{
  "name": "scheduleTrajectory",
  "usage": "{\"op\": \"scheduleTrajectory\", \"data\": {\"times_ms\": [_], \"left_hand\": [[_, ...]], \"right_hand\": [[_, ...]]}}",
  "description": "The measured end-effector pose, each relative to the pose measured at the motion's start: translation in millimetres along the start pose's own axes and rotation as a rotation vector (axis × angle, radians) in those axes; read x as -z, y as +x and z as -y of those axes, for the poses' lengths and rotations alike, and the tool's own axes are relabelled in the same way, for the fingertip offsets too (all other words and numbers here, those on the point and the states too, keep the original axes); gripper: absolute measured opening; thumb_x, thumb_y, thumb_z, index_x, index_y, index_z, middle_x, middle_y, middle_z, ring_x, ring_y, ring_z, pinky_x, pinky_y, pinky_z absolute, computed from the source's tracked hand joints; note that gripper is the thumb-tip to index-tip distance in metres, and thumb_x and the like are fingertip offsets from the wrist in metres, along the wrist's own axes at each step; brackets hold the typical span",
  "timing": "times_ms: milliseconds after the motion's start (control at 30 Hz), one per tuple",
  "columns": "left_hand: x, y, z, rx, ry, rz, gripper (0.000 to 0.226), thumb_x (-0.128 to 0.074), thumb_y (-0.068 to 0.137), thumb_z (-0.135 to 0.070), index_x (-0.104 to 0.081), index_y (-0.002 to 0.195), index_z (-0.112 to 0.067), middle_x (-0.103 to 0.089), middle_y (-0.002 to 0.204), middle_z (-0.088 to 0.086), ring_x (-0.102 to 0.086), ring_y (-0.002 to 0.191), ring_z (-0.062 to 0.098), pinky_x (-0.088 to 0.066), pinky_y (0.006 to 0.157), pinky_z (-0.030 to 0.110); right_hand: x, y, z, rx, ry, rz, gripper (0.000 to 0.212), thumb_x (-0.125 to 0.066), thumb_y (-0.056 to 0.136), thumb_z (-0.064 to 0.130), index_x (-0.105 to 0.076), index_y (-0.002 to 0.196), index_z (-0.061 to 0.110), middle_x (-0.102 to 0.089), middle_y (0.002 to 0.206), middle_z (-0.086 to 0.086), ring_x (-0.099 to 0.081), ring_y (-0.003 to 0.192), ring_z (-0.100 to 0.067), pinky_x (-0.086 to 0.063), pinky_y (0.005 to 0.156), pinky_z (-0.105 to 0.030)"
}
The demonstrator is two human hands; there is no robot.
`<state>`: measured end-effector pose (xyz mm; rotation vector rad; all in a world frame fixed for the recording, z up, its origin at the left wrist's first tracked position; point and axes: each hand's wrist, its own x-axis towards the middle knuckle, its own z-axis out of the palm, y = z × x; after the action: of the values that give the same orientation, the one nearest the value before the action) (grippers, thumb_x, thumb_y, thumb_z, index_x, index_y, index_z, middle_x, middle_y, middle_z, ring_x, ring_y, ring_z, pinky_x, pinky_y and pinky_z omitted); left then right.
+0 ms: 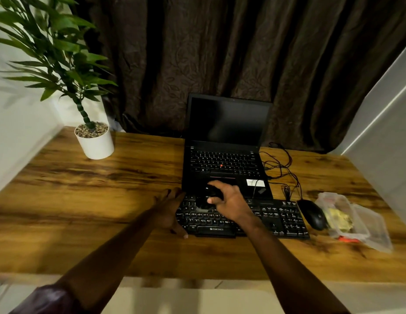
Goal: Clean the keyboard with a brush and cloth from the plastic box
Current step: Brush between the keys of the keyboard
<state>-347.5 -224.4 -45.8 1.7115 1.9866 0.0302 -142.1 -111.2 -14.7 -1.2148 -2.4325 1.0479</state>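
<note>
While the left hand (169,211) lay with fingers extended against the left end of the keyboard (276,215), the right hand (230,206) hovered over its upper-left keys, fingers curled round a dark, blurred brush (210,192). Right of the mouse (312,214), the plastic box (365,225) stood open, the yellow cloth (338,219) inside.

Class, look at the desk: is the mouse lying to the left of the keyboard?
No, the mouse lies to the right of the keyboard, between it and the plastic box.
</note>
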Motion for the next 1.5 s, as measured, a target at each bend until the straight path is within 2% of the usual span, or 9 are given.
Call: {"op": "scheduleTrajectory", "data": {"times_ms": [133,300,467,733,967,1133,1233,1333,1500], "left_hand": [[-0.3,-0.7,-9.6,-0.009,0.037,-0.031,0.145,-0.081,0.049,-0.074,0.002,0.158,-0.024,0.000,0.163,0.003,0.005,0.150,0.035,0.002,0.116,0.066],[0.6,3.4,-24.9,-0.041,0.083,-0.043,0.146,-0.080,0.051,-0.074,0.003,0.158,-0.022,-0.002,0.162,0.002,0.003,0.150,0.030,0.002,0.117,0.060],[-4.8,13.7,-26.3,-0.086,0.090,-0.046,0.152,-0.080,0.046,-0.077,0.007,0.157,-0.022,0.002,0.164,0.004,0.000,0.149,0.034,-0.002,0.117,0.062],[3.2,12.8,-34.9,-0.037,0.082,0.058,0.156,-0.086,0.049,-0.068,0.020,0.155,-0.025,0.017,0.164,0.006,0.014,0.150,0.035,0.007,0.116,0.062],[4.4,11.9,-45.4,-0.073,0.140,0.071,0.156,-0.086,0.051,-0.066,0.023,0.154,-0.022,0.016,0.164,0.007,0.013,0.150,0.033,0.005,0.117,0.062],[1.4,13.3,-43.3,-0.087,0.147,0.056,0.158,-0.087,0.049,-0.064,0.025,0.153,-0.023,0.017,0.164,0.006,0.013,0.150,0.034,0.007,0.115,0.065],[1.9,11.5,-42.4,-0.079,0.139,0.055,0.160,-0.089,0.048,-0.063,0.026,0.153,-0.023,0.018,0.164,0.005,0.015,0.150,0.033,0.008,0.115,0.065],[2.4,11.0,-42.0,-0.061,0.136,0.063,0.162,-0.089,0.046,-0.063,0.025,0.153,-0.023,0.017,0.164,0.005,0.013,0.150,0.033,0.005,0.115,0.065],[1.4,12.1,-41.0,-0.059,0.145,0.069,0.163,-0.087,0.043,-0.068,0.027,0.152,-0.025,0.016,0.164,0.005,0.010,0.150,0.036,0.005,0.113,0.066]], "right_hand": [[29.7,-17.5,-22.1,-0.040,-0.022,-0.052,0.051,-0.071,0.091,0.016,-0.055,0.137,0.032,-0.059,0.116,0.000,-0.062,0.099,-0.012,-0.051,0.070,-0.011],[31.5,-15.6,-30.7,-0.040,-0.024,-0.061,0.051,-0.073,0.089,0.021,-0.054,0.130,0.045,-0.061,0.123,-0.006,-0.064,0.103,-0.018,-0.062,0.081,-0.035],[12.5,-5.5,-6.8,0.058,0.002,-0.019,0.053,-0.072,0.087,0.020,-0.054,0.127,0.050,-0.060,0.121,-0.004,-0.063,0.108,-0.022,-0.062,0.083,-0.040],[47.3,-19.7,-36.2,0.001,-0.017,-0.054,0.050,-0.070,0.090,0.008,-0.058,0.135,0.025,-0.066,0.114,0.000,-0.066,0.092,-0.010,-0.053,0.062,-0.012],[54.2,-22.3,-38.3,-0.003,0.003,-0.059,0.051,-0.071,0.089,0.007,-0.058,0.132,0.030,-0.066,0.112,0.002,-0.066,0.101,-0.014,-0.058,0.075,-0.019],[29.4,-7.0,-23.8,0.043,0.028,0.004,0.050,-0.072,0.088,0.017,-0.057,0.127,0.045,-0.061,0.122,-0.004,-0.067,0.101,-0.015,-0.060,0.070,-0.021],[35.5,-8.4,-28.4,0.035,0.054,-0.006,0.049,-0.071,0.089,0.012,-0.059,0.129,0.037,-0.064,0.120,-0.002,-0.066,0.100,-0.011,-0.058,0.064,-0.017],[54.6,-17.8,-43.7,0.024,0.004,-0.014,0.048,-0.070,0.087,0.003,-0.061,0.129,0.027,-0.066,0.116,-0.002,-0.066,0.102,-0.014,-0.062,0.072,-0.025],[73.1,-23.8,-61.3,-0.030,-0.027,-0.046,0.052,-0.071,0.087,0.005,-0.059,0.131,0.031,-0.062,0.119,-0.002,-0.064,0.106,-0.020,-0.061,0.076,-0.028]]}}
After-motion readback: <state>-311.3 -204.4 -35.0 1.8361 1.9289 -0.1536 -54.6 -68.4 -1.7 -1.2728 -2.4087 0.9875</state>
